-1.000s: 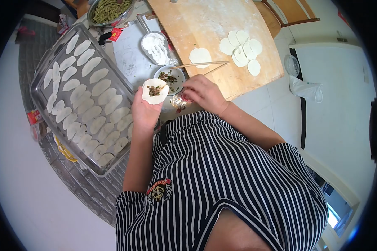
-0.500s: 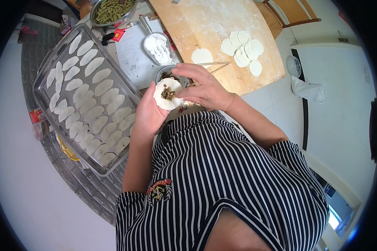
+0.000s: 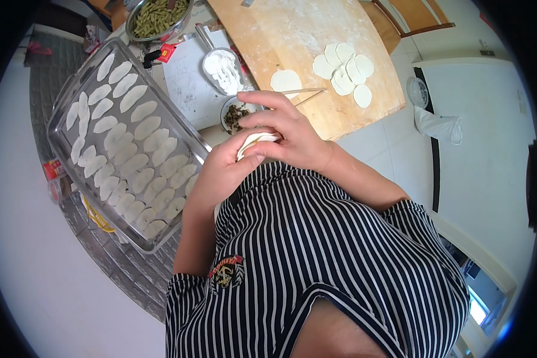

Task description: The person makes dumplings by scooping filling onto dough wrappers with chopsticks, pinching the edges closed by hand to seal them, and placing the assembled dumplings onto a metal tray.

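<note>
Between my two hands is a dumpling, its round wrapper folded over with the filling barely showing. My left hand is closed around it from the left, thumb along the near side. On the other side my right hand pinches the wrapper between thumb and forefinger, its other fingers raised. Just beyond them stands a bowl of dark chopped filling, partly hidden by my right hand. Chopsticks lie by the bowl, over the board's edge. One flat wrapper rests on the board nearby.
On the left a metal tray holds many rows of folded dumplings. A floury wooden board carries a cluster of round wrappers. A scoop of flour and a bowl of green pods stand at the back.
The wrapper, flat and open on my left palm with filling showing, is now folded over. My left hand has turned and closed in toward my right hand; both hold it.
</note>
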### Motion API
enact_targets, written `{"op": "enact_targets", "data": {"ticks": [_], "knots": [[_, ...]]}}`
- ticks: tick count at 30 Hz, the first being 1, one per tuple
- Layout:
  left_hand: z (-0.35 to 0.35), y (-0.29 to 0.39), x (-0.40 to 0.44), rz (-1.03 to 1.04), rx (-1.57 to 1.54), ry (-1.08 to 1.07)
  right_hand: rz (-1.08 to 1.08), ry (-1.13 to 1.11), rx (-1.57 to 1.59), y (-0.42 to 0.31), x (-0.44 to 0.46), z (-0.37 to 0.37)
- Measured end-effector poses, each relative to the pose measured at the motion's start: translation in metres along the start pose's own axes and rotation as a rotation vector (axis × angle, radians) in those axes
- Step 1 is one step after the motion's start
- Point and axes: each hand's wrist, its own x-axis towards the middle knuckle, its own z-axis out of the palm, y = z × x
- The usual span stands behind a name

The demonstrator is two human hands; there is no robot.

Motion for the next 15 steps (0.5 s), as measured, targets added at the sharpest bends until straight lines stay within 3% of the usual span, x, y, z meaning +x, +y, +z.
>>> {"op": "enact_targets", "data": {"ticks": [2,5,7,8,10,12,14,15], "knots": [[0.001,0.011,-0.003,0.023,0.035,-0.022,-0.171,0.052,-0.137,-0.008,0.008,-0.001],[0.001,0.017,-0.006,-0.037,-0.030,0.031,-0.221,0.052,-0.083,-0.017,0.008,-0.007],[-0.004,0.007,-0.006,0.184,-0.179,-0.020,-0.199,0.087,0.022,-0.030,0.011,-0.011],[-0.007,0.005,-0.003,0.187,-0.173,-0.023,-0.171,0.122,0.126,-0.037,0.014,-0.013],[-0.008,0.000,0.003,0.483,0.102,-0.015,-0.150,0.122,0.170,-0.044,0.016,-0.014],[-0.002,-0.005,0.003,0.536,0.151,0.037,-0.088,0.076,0.237,-0.049,0.019,-0.014],[0.011,-0.002,0.003,0.666,0.018,0.228,-0.158,-0.024,0.242,-0.037,0.014,-0.013],[0.008,0.006,0.000,0.585,0.154,0.225,-0.061,0.014,0.256,-0.042,0.014,-0.009]]}}
